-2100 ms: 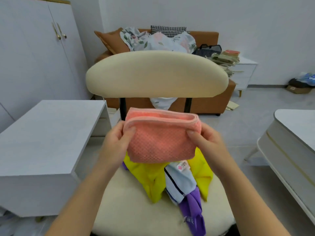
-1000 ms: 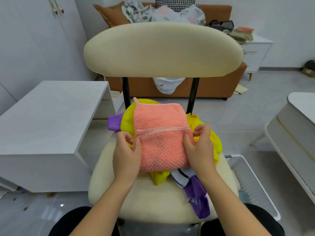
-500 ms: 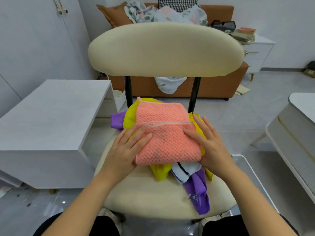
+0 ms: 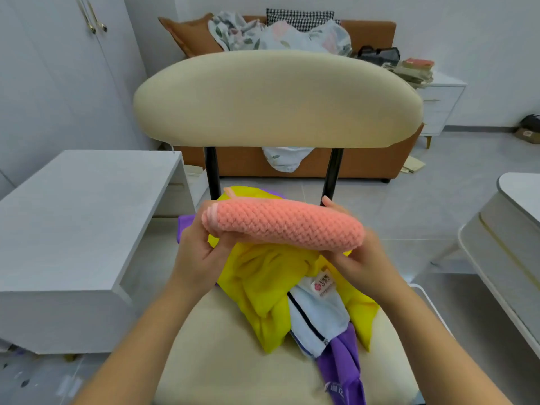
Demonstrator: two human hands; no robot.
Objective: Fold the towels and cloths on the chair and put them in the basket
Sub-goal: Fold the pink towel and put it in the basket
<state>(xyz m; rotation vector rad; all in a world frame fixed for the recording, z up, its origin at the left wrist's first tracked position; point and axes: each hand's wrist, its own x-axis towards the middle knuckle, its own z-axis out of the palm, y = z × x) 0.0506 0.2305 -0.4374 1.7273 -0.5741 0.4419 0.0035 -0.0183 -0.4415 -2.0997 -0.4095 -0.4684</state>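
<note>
Over chair seat [image 4: 233, 361], hands [image 4: 195, 255] [image 4: 365, 261] hold towel [image 4: 286, 226] clear.

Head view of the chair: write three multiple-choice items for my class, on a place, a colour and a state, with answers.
1. Where is the pink towel?
A. flat on the chair seat
B. held in both hands above the cloth pile
C. draped over the backrest

2. What colour is the largest cloth in the cloth pile?
A. yellow
B. green
C. black

3. What state is the pink towel in?
A. spread out flat
B. crumpled into a ball
C. folded into a thick bundle

1 B: the left hand and right hand grip its ends over the cloth pile.
2 A: yellow covers most of it.
3 C: its layers lie stacked.
</note>
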